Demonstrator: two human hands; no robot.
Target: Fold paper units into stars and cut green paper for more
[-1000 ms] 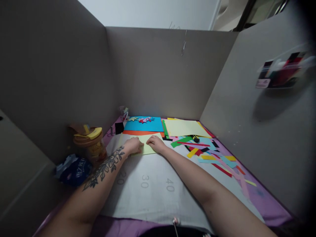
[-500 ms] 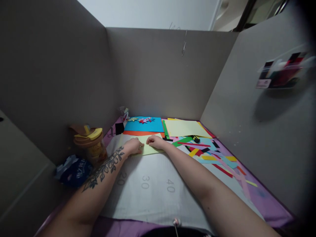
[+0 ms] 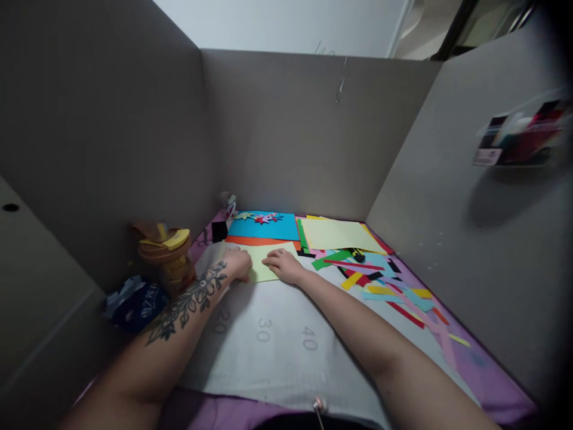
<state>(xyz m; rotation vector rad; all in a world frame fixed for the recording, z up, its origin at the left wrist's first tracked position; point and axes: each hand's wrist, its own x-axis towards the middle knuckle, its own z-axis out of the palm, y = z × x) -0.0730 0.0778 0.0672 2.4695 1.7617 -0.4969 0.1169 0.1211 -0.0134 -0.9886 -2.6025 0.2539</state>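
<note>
Pressing the pale-yellow rectangular paper sheet (image 3: 259,267) evenly should keep it flat. Left hand (image 3: 238,264) curls, grip unclear; right hand (image 3: 283,266) rests loosely open.

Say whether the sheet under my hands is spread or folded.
Looks spread flat: the yellow sheet shows a smooth face between the left hand and right hand, no crease visible; hands hide some.

Yellow paper (image 3: 260,273) partly hidden behind left hand (image 3: 238,264) and right hand (image 3: 285,266), wall pouch (image 3: 514,142) blurred, packet (image 3: 139,304) lettering unclear, arms (image 3: 353,325) cut off below
</note>
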